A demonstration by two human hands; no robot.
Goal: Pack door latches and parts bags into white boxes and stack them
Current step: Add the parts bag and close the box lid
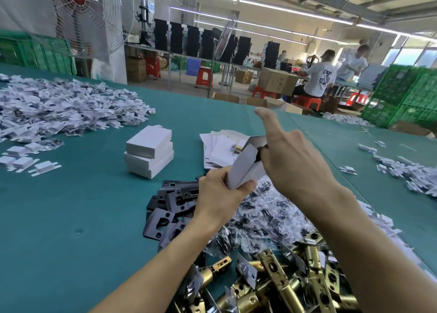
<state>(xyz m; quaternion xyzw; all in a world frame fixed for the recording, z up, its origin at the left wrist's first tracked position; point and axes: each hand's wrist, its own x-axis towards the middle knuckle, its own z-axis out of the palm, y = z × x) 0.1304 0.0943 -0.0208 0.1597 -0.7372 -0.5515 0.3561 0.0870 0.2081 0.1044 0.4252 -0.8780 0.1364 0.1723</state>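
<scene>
My left hand (221, 189) grips the lower end of a white box (243, 166) held above the green table (71, 206). My right hand (290, 161) is at the box's upper open end, index finger raised, the other fingers curled against a dark part there. A stack of three shut white boxes (149, 154) stands to the left. Flat unfolded boxes (220, 150) lie behind, a brass latch (237, 149) resting on them. Brass latches (279, 282) are heaped near me, clear parts bags (260, 211) beyond them, black strike plates (172, 206) to their left.
A large heap of white bagged parts (59, 107) covers the table's far left, with a smaller heap (411, 173) on the right. Green crates (402, 95) stand at the right edge. People work at benches behind, beside red stools and cartons. A big fan (82, 17) stands far left.
</scene>
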